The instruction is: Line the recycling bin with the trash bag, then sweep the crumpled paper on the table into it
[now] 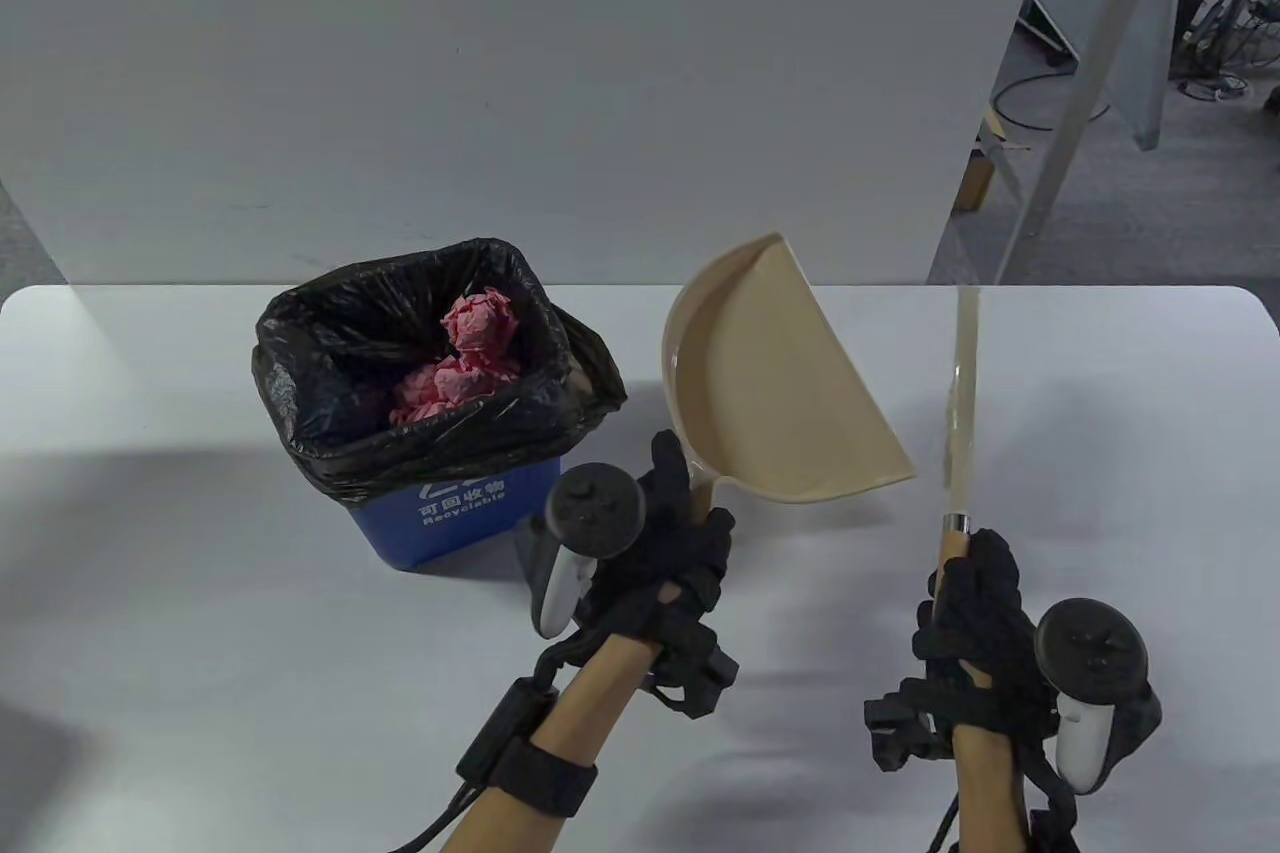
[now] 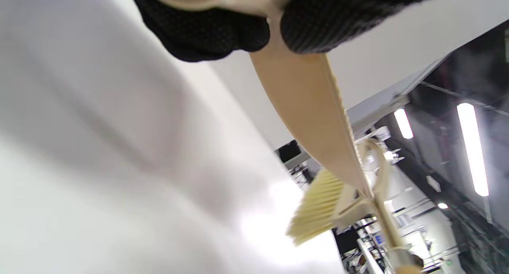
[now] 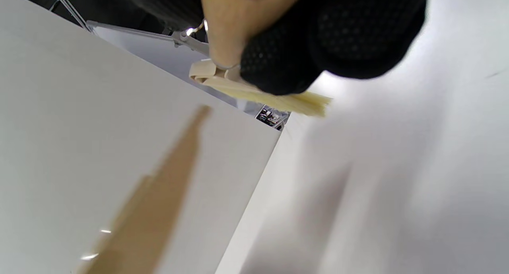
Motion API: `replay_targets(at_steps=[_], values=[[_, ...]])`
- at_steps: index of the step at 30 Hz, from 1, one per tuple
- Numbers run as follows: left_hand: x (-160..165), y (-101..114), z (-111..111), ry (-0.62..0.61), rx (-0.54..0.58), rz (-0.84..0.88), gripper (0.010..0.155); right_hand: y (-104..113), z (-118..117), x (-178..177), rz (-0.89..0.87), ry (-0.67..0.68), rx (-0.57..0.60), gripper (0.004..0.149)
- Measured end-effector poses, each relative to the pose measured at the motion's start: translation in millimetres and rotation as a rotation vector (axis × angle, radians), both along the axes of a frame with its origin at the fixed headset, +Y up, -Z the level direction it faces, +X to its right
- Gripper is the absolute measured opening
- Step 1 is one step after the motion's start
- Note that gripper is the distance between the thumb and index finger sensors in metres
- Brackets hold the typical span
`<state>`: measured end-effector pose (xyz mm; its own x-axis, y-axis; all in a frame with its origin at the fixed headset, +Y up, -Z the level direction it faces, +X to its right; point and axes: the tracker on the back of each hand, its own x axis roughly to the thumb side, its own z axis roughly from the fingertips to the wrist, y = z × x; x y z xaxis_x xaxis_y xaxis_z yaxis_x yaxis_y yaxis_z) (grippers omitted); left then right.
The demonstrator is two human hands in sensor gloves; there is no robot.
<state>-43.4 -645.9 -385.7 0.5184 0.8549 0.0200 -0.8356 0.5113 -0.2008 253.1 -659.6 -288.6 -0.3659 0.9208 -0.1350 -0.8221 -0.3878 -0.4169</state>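
A blue recycling bin (image 1: 440, 515) stands on the white table (image 1: 200, 653), lined with a black trash bag (image 1: 320, 373). Crumpled pink paper (image 1: 470, 353) lies inside it. My left hand (image 1: 680, 533) grips the handle of a beige dustpan (image 1: 790, 393), held above the table just right of the bin with nothing in its tray. The same dustpan (image 2: 306, 111) shows edge-on in the left wrist view. My right hand (image 1: 975, 608) grips the wooden handle of a hand brush (image 1: 962, 413), seen edge-on and pointing away from me. Its pale bristles (image 3: 286, 101) show in the right wrist view.
A white partition wall (image 1: 500, 73) rises behind the table's far edge. Past its right end are a leaning grey panel (image 1: 1090, 63), floor and cables. Bare white tabletop surrounds the bin and hands.
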Motion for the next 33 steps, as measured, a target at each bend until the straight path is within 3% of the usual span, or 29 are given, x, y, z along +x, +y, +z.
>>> replay_targets(at_steps=[7,11,16,20,23,25,27,30,33], values=[[25.5,-48.5,-39.4,0.02,-0.139,-0.139,0.085,0.8,-1.7,-7.3,0.03,0.022,0.009,0.06],[40.5,-70.4,-56.9,-0.027,-0.22,-0.213,0.086,0.7,-4.4,-16.9,0.057,0.076,0.006,0.059],[51.8,-87.1,-66.6,-0.048,-0.316,-0.163,0.088,-2.2,-7.5,-24.7,0.065,0.123,-0.018,0.059],[54.8,-102.5,-73.1,-0.214,-0.459,0.058,0.093,-3.3,-8.7,-25.4,0.074,0.132,-0.033,0.057],[53.0,-112.2,-71.9,-0.353,-0.567,0.354,0.095,-3.5,-8.6,-25.6,0.067,0.136,-0.032,0.057],[47.1,-114.1,-69.5,-0.349,-0.567,0.419,0.089,-4.2,-9.0,-25.5,0.07,0.137,-0.034,0.057],[35.0,-112.2,-66.8,-0.261,-0.522,0.418,0.078,-5.6,-9.7,-25.7,0.074,0.136,-0.046,0.057],[13.6,-105.3,-62.2,-0.128,-0.418,0.374,0.074,-8.5,-11.6,-25.8,0.082,0.144,-0.072,0.057],[-5.6,-94.5,-53.2,-0.138,-0.34,0.285,0.071,-9.6,-13.5,-28.6,0.106,0.157,-0.082,0.057]])
